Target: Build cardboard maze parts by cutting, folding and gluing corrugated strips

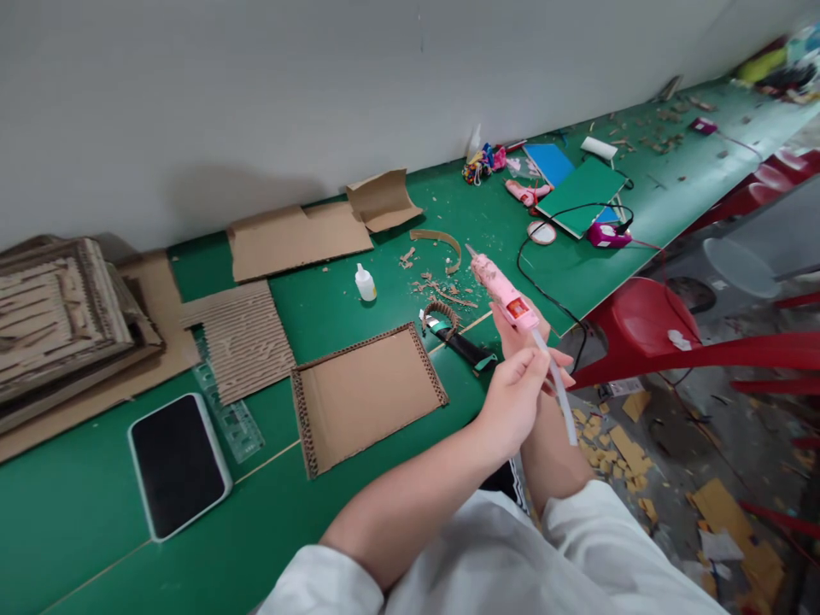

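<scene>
A pink glue gun (503, 289) points up and to the left above the green table's front edge. Behind and below it, my right hand (531, 337) is wrapped round its handle. My left hand (518, 395) pinches the translucent glue stick (564, 401) near where it enters the gun's rear. To the left lies a shallow cardboard tray (371, 393) with corrugated strips along its left, back and right edges. A black-handled cutter (465, 348) and a curled corrugated strip (442, 314) rest between the tray and the gun.
A white glue bottle (366, 284), cardboard scraps (442, 290) and a ribbed cardboard piece (247, 337) lie on the green table (83, 521). A phone (179, 465) and stacked cardboard (51, 316) are left. A black cable (544, 295) loops at right, near a red chair (647, 316).
</scene>
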Motion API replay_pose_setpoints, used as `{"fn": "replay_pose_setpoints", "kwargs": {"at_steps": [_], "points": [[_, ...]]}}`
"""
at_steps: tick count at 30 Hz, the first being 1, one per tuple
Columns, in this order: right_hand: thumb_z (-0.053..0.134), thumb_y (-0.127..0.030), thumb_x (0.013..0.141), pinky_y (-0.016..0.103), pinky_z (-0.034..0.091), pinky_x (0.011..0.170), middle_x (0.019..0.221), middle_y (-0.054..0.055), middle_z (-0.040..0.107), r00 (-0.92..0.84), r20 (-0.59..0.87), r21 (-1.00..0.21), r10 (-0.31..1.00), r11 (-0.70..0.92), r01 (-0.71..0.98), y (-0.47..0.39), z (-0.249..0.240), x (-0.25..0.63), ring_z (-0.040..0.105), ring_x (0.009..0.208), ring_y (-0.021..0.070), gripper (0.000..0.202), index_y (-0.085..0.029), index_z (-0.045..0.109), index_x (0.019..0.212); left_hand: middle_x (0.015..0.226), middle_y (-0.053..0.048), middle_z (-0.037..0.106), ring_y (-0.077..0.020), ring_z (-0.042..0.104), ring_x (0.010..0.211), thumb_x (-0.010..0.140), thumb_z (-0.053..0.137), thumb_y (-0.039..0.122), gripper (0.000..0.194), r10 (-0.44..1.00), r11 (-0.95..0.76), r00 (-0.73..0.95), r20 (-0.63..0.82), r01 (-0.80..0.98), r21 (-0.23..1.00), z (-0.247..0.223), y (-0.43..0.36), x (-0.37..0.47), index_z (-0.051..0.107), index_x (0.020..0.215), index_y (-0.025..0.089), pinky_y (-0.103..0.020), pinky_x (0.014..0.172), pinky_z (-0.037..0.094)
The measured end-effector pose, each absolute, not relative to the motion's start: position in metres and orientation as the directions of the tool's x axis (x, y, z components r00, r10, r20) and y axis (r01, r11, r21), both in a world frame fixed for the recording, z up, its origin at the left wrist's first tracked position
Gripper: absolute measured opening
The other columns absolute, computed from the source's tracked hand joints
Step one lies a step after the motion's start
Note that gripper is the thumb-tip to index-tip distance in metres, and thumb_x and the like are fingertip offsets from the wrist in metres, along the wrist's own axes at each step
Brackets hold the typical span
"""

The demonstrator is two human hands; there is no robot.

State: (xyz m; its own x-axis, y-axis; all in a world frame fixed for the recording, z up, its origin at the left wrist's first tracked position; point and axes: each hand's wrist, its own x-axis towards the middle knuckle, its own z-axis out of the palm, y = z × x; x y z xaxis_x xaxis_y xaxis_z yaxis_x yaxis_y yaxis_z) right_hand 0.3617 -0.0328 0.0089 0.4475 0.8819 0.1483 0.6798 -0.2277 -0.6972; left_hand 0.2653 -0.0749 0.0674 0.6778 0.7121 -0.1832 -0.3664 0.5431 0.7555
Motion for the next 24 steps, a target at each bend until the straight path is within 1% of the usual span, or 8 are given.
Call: {"fn": "replay_pose_setpoints", "kwargs": {"at_steps": [3,6,8,10,12,17,20,24], "points": [[0.047,-0.046,0.086,0.038,0.053,0.082,0.109,0.002,0.069,0.570,0.279,-0.700,0.773,-0.243,0.672,-0.0317,0.0107,0.3608,0.065,0.099,0.0257,0.032,-0.030,0.062,0.111,0.064,-0.002,0.063,-0.0118,0.054,0.063,0.083,0.056,0.048,0.034,0.714,0.567,0.669,-0.205,-0.382,0.730,0.0656,-0.0761,0.2665,0.066,0.077,0.016,-0.025,0.068,0.040],[0.052,-0.046,0.084,0.035,0.054,0.078,0.099,0.002,0.070,0.592,0.326,-0.696,0.737,-0.237,0.678,-0.0306,0.0142,0.3592,0.066,0.092,0.0234,0.029,-0.028,0.065,0.103,0.061,-0.002,0.063,-0.0102,0.052,0.060,0.078,0.063,0.047,0.033,0.714,0.605,0.656,-0.245,-0.401,0.687,0.0638,-0.0764,0.2684,0.067,0.072,0.015,-0.024,0.065,0.038],[0.054,-0.044,0.083,0.034,0.053,0.078,0.094,0.001,0.071,0.593,0.356,-0.692,0.722,-0.223,0.687,-0.0299,0.0157,0.3576,0.066,0.088,0.0218,0.026,-0.028,0.066,0.099,0.060,-0.002,0.063,-0.0100,0.052,0.059,0.072,0.068,0.047,0.033,0.721,0.613,0.640,-0.265,-0.412,0.674,0.0637,-0.0755,0.2691,0.066,0.066,0.015,-0.024,0.063,0.038],[0.054,-0.042,0.083,0.034,0.052,0.081,0.094,0.002,0.071,0.595,0.389,-0.690,0.703,-0.205,0.694,-0.0294,0.0159,0.3560,0.066,0.087,0.0208,0.027,-0.025,0.066,0.100,0.061,-0.002,0.065,-0.0104,0.053,0.059,0.066,0.074,0.045,0.032,0.741,0.602,0.610,-0.280,-0.419,0.680,0.0649,-0.0738,0.2689,0.065,0.061,0.015,-0.024,0.063,0.038],[0.053,-0.039,0.084,0.034,0.051,0.082,0.096,0.003,0.071,0.594,0.412,-0.691,0.691,-0.189,0.698,-0.0295,0.0150,0.3553,0.065,0.088,0.0202,0.027,-0.022,0.065,0.101,0.064,-0.003,0.067,-0.0113,0.055,0.060,0.064,0.076,0.043,0.031,0.758,0.588,0.584,-0.289,-0.422,0.690,0.0665,-0.0722,0.2680,0.065,0.060,0.015,-0.025,0.062,0.039],[0.055,-0.034,0.084,0.031,0.051,0.078,0.092,0.000,0.071,0.553,0.420,-0.684,0.720,-0.149,0.714,-0.0327,0.0143,0.3580,0.064,0.082,0.0173,0.019,-0.023,0.067,0.095,0.079,-0.007,0.073,-0.0144,0.063,0.070,0.069,0.072,0.042,0.028,0.767,0.567,0.586,-0.261,-0.429,0.703,0.0687,-0.0708,0.2662,0.068,0.062,0.015,-0.024,0.063,0.040],[0.055,-0.035,0.085,0.030,0.051,0.077,0.092,0.001,0.071,0.543,0.419,-0.681,0.728,-0.144,0.718,-0.0354,0.0170,0.3589,0.063,0.081,0.0170,0.020,-0.023,0.067,0.095,0.076,-0.006,0.073,-0.0135,0.062,0.068,0.070,0.072,0.041,0.027,0.768,0.565,0.587,-0.255,-0.433,0.702,0.0683,-0.0710,0.2665,0.069,0.064,0.015,-0.024,0.063,0.041],[0.053,-0.037,0.086,0.031,0.050,0.079,0.095,0.003,0.071,0.546,0.413,-0.681,0.729,-0.150,0.716,-0.0366,0.0177,0.3591,0.063,0.085,0.0181,0.024,-0.021,0.066,0.099,0.068,-0.005,0.071,-0.0120,0.060,0.062,0.065,0.076,0.043,0.028,0.762,0.590,0.581,-0.284,-0.444,0.674,0.0676,-0.0710,0.2674,0.069,0.064,0.016,-0.024,0.062,0.041]]}}
